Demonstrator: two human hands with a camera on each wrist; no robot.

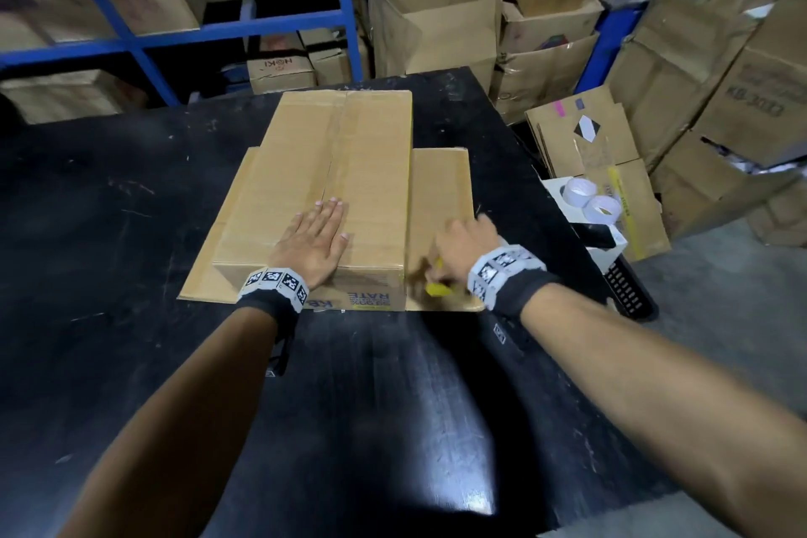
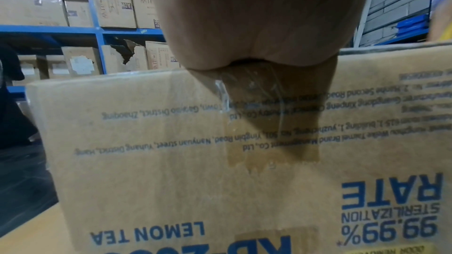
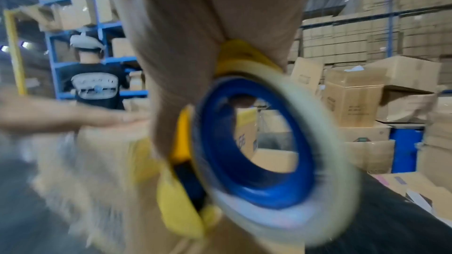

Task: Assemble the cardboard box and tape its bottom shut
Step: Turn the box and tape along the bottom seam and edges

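Note:
A brown cardboard box (image 1: 349,170) stands bottom-up on the black table (image 1: 109,232), its flaps folded shut, with side flaps spread flat on the table around it. My left hand (image 1: 316,238) lies flat on the box top near the front edge, fingers straight. A strip of clear tape (image 2: 271,123) runs down the box's near side below my palm. My right hand (image 1: 463,251) grips a yellow tape dispenser (image 1: 436,286) beside the box's right front corner. The dispenser (image 3: 181,161) carries a clear tape roll (image 3: 318,200) on a blue core. The head view is blurred there.
Two spare tape rolls (image 1: 589,199) sit on a white stand at the table's right edge. Blue shelving (image 1: 174,35) and stacked cartons (image 1: 436,13) stand behind and to the right. A person in a dark T-shirt (image 3: 96,84) stands by shelves in the right wrist view.

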